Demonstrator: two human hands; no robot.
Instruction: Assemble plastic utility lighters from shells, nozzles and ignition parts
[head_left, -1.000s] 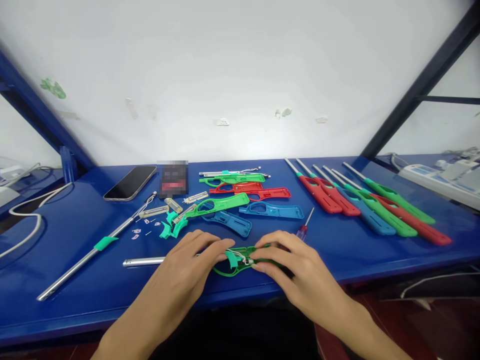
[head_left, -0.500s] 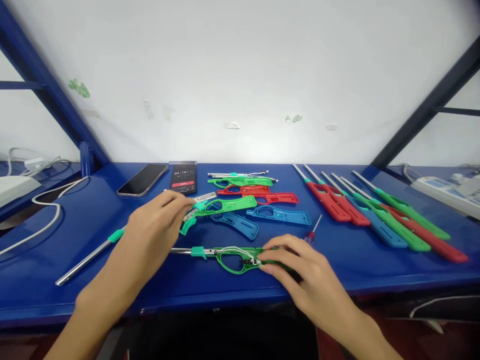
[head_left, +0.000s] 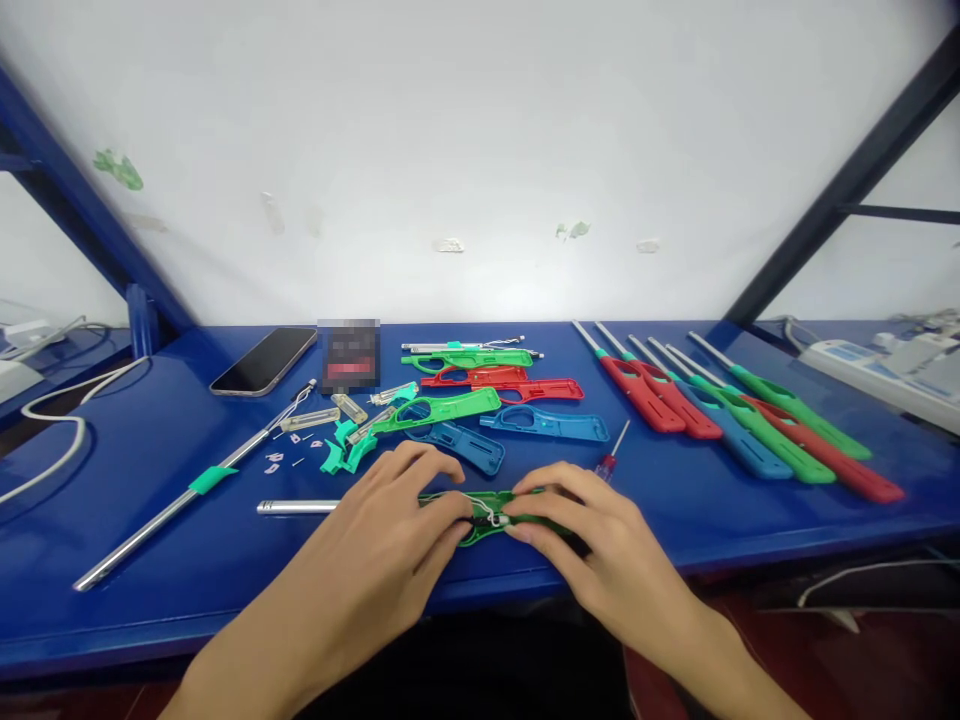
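Note:
Near the table's front edge lies an opened green stick lighter half-shell [head_left: 487, 497], with its metal tube [head_left: 296, 507] pointing left. A small black and white igniter [head_left: 491, 520] with a white wire sits in the shell. My left hand [head_left: 397, 540] crosses over the tube, thumb and forefinger closed on the igniter's black end. My right hand [head_left: 592, 530] grips the shell's handle end, fingertips beside the igniter's white end; most of the handle is hidden under it. Behind the hands are a loose green half-shell [head_left: 450, 406] and teal triggers [head_left: 349, 450].
Red half-shells [head_left: 551, 389] and blue half-shells [head_left: 555, 424] lie behind. Clear fuel tanks [head_left: 311, 419] and tiny parts are at left, near another metal tube [head_left: 161, 525]. A screwdriver [head_left: 611, 455] lies behind my right hand. Several whole lighters [head_left: 757, 445] lie right; a phone [head_left: 266, 360] stands back left.
My left hand has moved from the teal triggers and tanks down and right to the igniter in the green shell. My right hand stays on the handle. The view has shifted slightly.

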